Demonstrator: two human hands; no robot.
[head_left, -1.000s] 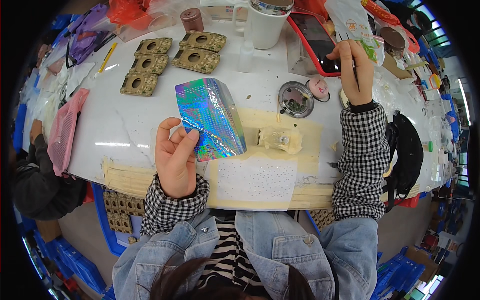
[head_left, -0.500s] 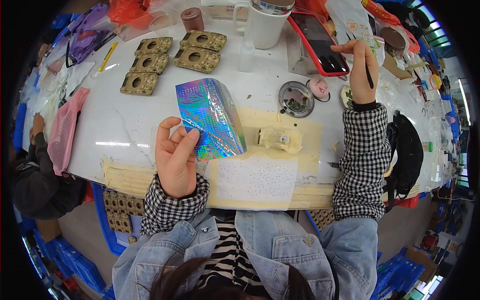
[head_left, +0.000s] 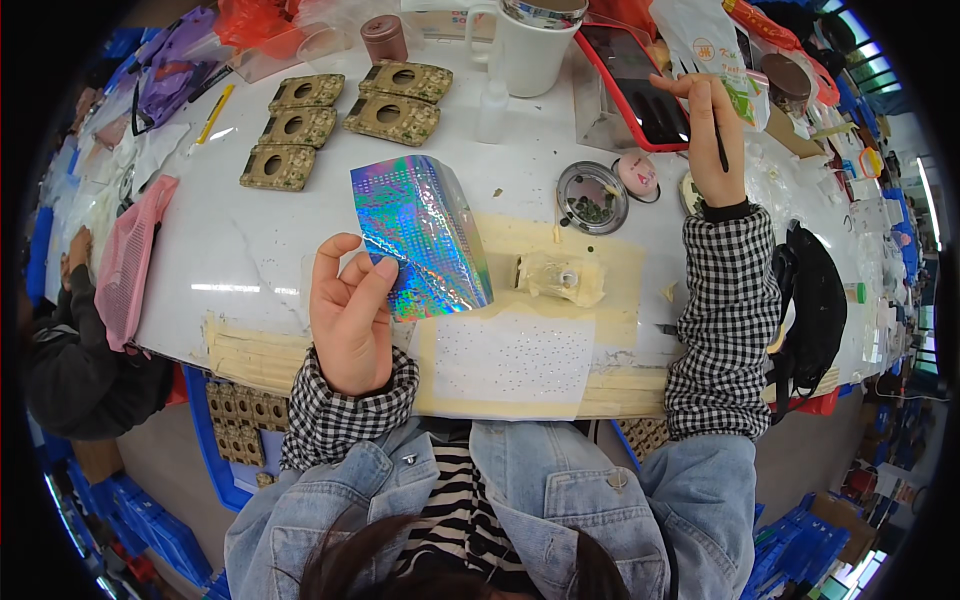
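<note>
Above the white table (head_left: 250,225), we pinch a shiny rainbow-coloured sheet (head_left: 415,235) at its lower left edge, using our left hand (head_left: 348,320). Our right hand (head_left: 708,172), near the red-cased phone (head_left: 640,90), grips a slim dark tool (head_left: 722,152). Just right of the sheet sits a tape-covered piece (head_left: 550,277).

Up at the top right, here's a white plastic bag (head_left: 683,22) showing off a round orange-brown emblem (head_left: 705,49), with slanting letters in a similar colour running right beside it! Across to the top centre, a pale carton (head_left: 445,26) offers coloured capitals, partly hidden by the white mug (head_left: 532,62). Down to the pink disc (head_left: 637,174), and there's a small red mark (far too tiny to make out). And the red wrapper (head_left: 762,25) flashes yellow print, blurred beyond reading!
</note>
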